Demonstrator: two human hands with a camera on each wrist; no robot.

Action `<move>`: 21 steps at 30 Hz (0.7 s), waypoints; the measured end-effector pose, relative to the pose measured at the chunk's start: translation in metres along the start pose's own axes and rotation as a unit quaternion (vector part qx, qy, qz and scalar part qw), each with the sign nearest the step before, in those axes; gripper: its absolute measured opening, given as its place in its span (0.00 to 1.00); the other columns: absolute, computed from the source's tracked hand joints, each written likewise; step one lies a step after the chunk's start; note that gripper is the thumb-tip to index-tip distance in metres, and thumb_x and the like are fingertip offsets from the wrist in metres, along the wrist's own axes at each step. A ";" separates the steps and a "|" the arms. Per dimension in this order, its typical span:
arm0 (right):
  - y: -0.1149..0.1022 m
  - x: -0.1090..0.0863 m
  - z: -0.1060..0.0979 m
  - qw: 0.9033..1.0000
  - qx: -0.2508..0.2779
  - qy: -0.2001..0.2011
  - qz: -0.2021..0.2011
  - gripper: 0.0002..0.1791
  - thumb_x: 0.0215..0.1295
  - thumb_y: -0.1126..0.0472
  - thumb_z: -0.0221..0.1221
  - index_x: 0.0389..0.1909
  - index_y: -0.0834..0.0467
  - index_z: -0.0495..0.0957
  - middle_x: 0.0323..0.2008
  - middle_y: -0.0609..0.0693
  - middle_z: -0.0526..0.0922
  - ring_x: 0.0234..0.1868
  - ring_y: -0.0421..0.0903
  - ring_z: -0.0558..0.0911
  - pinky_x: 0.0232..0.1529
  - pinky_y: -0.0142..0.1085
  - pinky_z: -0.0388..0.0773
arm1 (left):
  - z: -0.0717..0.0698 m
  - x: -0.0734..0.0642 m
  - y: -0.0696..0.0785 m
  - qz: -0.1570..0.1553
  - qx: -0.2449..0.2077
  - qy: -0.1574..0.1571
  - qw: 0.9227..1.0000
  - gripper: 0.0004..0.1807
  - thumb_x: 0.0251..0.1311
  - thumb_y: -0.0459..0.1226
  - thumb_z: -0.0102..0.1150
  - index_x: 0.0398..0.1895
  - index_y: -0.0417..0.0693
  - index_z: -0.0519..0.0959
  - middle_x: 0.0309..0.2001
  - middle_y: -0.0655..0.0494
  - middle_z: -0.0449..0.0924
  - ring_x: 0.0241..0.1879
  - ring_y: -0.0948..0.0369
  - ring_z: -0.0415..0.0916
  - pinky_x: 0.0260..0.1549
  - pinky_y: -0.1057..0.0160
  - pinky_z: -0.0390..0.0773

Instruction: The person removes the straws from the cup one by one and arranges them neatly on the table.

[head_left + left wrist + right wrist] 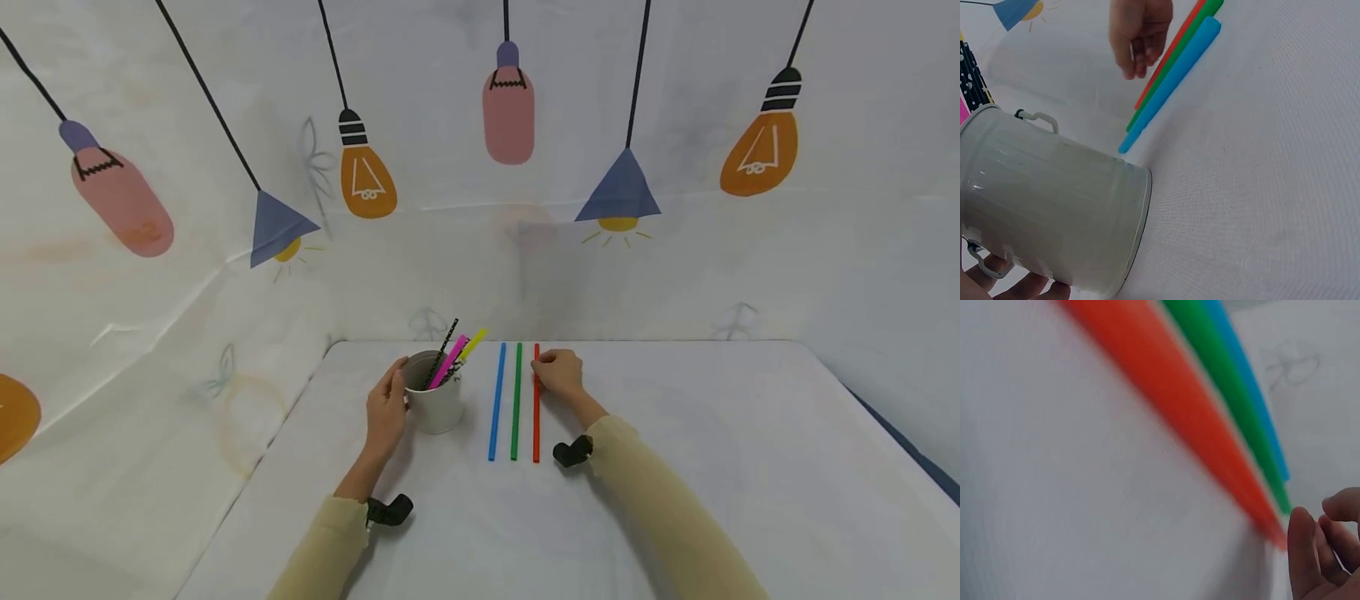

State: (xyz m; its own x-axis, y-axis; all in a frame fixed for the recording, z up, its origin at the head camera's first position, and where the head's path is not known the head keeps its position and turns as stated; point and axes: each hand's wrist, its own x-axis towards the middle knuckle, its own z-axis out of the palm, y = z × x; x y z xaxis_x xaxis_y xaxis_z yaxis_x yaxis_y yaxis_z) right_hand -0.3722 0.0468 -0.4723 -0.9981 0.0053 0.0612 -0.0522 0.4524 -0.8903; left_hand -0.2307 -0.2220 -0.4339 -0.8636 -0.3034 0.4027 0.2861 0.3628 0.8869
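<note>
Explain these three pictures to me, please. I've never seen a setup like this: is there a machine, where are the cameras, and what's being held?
There is no robot here, just a person's two bare hands. The widest picture comes from a camera worn on the head, looking forward and down. The other two come from cameras worn on each wrist, so those views look tilted.

On the white table stands a pale pail holding a pink stick, a yellow stick and black dotted sticks. Beside it lie a blue stick, a green stick and a red stick, side by side.

The left hand holds the pail. The right hand is by the red stick's far end; I can't tell whether it touches it.
</note>
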 end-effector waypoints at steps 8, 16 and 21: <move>-0.053 -0.030 0.002 0.990 0.116 -0.056 -0.059 0.10 0.67 0.61 0.61 0.43 0.62 0.83 0.35 0.57 0.83 0.32 0.54 0.82 0.32 0.38 0.83 | -0.003 -0.004 0.004 -0.001 -0.004 -0.007 1.000 0.21 0.78 0.38 0.38 0.66 0.41 0.71 0.52 0.35 0.75 0.36 0.45 0.69 0.37 0.41 0.79; -0.095 -0.069 0.005 0.966 0.158 -0.115 -0.170 0.15 0.67 0.62 0.62 0.53 0.62 0.79 0.42 0.54 0.82 0.35 0.52 0.83 0.32 0.38 0.84 | -0.003 -0.003 0.001 0.000 -0.004 -0.009 1.000 0.21 0.77 0.38 0.39 0.66 0.40 0.71 0.42 0.36 0.74 0.35 0.44 0.69 0.35 0.47 0.81; -0.105 -0.084 0.012 0.957 0.147 -0.134 -0.212 0.13 0.64 0.61 0.64 0.49 0.56 0.82 0.44 0.51 0.82 0.34 0.46 0.83 0.31 0.38 0.83 | -0.004 -0.001 -0.001 0.000 -0.005 -0.001 1.000 0.21 0.77 0.38 0.40 0.65 0.38 0.72 0.43 0.37 0.76 0.35 0.46 0.70 0.32 0.49 0.81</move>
State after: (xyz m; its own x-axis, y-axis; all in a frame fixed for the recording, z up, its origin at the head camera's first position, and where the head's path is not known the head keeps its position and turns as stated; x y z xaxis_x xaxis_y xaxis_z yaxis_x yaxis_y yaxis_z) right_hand -0.2834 -0.0121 -0.3894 -0.8553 -0.3703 0.3624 -0.4220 0.0919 -0.9019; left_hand -0.2286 -0.2251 -0.4344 -0.8645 -0.3016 0.4021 0.2898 0.3545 0.8890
